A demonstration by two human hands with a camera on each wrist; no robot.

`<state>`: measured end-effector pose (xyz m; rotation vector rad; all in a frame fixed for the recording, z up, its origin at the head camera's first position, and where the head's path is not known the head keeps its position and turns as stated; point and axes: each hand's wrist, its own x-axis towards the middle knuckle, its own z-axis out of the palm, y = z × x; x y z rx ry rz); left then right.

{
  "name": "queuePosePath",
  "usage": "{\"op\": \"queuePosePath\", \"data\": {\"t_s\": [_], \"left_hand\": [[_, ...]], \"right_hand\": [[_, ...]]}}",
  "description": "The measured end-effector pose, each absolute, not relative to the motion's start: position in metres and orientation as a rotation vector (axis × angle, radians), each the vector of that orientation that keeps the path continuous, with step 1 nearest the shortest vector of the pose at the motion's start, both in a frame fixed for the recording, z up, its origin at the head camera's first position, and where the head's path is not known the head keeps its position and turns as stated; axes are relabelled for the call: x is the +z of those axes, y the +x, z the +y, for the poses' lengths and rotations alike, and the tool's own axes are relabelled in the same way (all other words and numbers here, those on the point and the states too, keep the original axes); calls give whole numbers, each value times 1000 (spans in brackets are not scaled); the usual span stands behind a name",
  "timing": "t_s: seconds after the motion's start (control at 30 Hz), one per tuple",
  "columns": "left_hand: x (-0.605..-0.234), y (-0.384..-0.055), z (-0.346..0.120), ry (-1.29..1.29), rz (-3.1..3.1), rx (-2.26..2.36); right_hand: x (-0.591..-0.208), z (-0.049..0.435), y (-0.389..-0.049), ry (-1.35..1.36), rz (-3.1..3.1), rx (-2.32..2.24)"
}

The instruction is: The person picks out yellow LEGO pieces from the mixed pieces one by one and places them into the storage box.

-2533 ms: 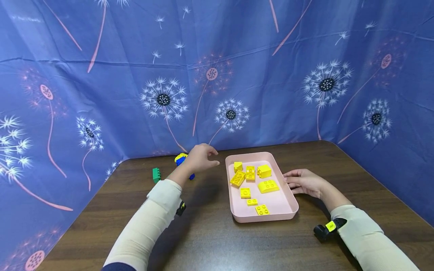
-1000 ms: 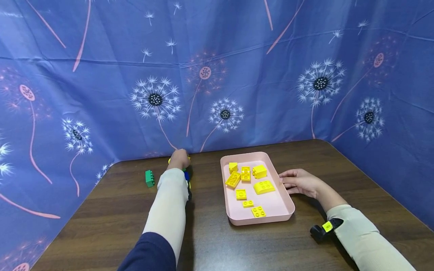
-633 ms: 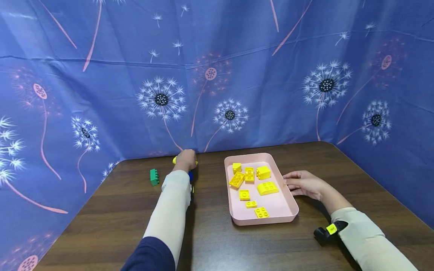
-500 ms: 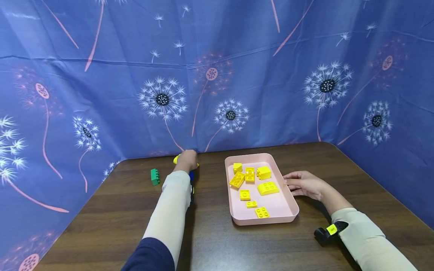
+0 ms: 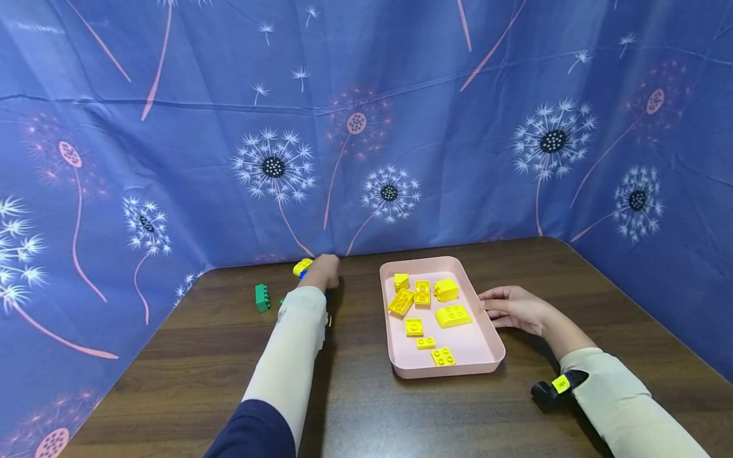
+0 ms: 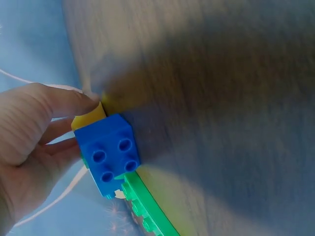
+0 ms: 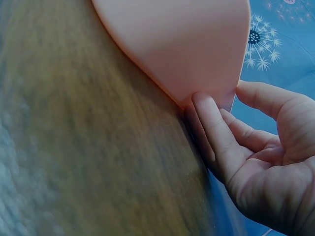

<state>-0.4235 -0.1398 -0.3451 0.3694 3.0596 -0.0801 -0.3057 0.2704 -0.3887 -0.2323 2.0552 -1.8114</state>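
In the left wrist view my left hand (image 6: 34,128) pinches a yellow brick (image 6: 90,118) between thumb and fingers. A blue brick (image 6: 109,153) with round studs stands in front and hides part of it. In the head view the back of my left hand (image 5: 324,270) covers most of this group, with a yellow piece (image 5: 302,266) showing beside it. My right hand (image 5: 515,310) rests its extended fingers (image 7: 211,115) against the outer side of the pink tray (image 5: 487,364). Several yellow bricks lie in the tray, among them a curved-top one (image 5: 453,316).
A green brick (image 5: 262,298) lies on the brown table (image 5: 366,407) to the left of my left arm. Another green studded brick (image 6: 147,204) sits close by the blue one. A blue dandelion-print cloth (image 5: 446,127) hangs behind the table.
My left hand has gone from above the table near the tray down to the bricks at the back left, then slightly right. The right hand stays at the tray's side.
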Motion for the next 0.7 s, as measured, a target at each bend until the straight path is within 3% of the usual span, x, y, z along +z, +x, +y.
{"op": "queuePosePath", "data": {"t_s": [0.7], "left_hand": [[-341, -416, -142, 488, 3086, 18]], "right_hand": [[-390, 270, -305, -267, 2035, -1825]]}}
